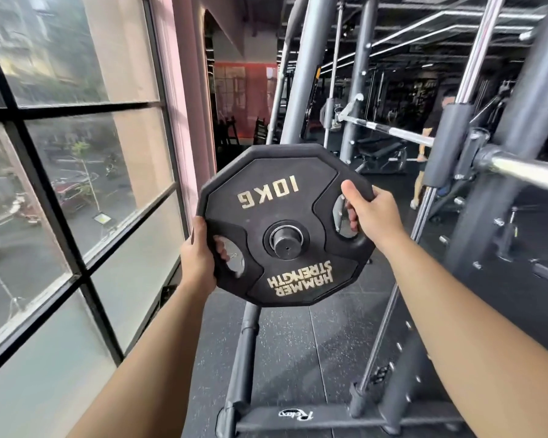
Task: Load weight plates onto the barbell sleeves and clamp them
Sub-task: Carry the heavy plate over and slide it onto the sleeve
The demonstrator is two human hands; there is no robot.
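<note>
my left hand (200, 254) and right hand (370, 213) each curl through the plate (266, 197) at opposite sides, balancing its weight; it sits on a peg (287, 243), apparently storage; sleeve (525, 170) unloaded.

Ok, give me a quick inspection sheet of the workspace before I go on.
Surface: dark speckled rubber floor.
Job's things: 10 kg plate, a black peg end showing through its centre hole; chrome barbell sleeve to the right, visible part bare.
Clutter: nothing seen.
Grippers: left hand and right hand both grip the plate, fingers through its handle holes.
Cables: nothing seen.
Surroundings: window on the left, rack frame, a person in the background.
</note>
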